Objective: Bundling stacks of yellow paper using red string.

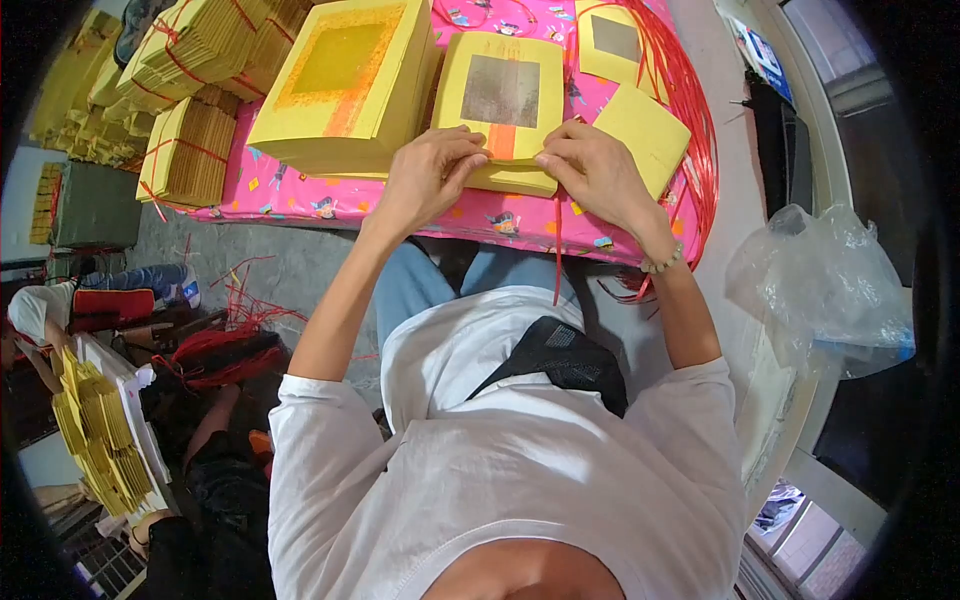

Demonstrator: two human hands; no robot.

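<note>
nearest: white cotton t-shirt (520, 470) with a black strap pouch (565, 355) across the chest, blue jeans (420, 280) below the table edge.
left hand: left hand (430, 175) curled over the near edge of a stack of yellow paper sheets with a silver foil square on top (500, 100); fingers bent shut, tips pinching at the stack's front edge, just left of an orange strip on the paper.
right hand: right hand (595, 170), bead bracelet (662, 263) at the wrist, fingers closed in a pinch on the same front edge; a thin red plastic string (557, 250) hangs down from under it, though whether the tips grip the string or only the paper i cannot tell.
position: stack lies on a pink patterned tablecloth (300, 200), directly ahead of both hands, long axis running away from the body; fingertips meet at its near edge, centred, both hands about equally close.
string: runs vertical, crossing the stack's short near side between the two thumbs.
around: larger yellow stack with a gold square (340, 80) touching on the left; loose yellow sheet (645, 130) just right; tied bundles (190, 150) far left; red string loops (690, 100) at right; clear plastic bag (820, 285) well apart.
</note>
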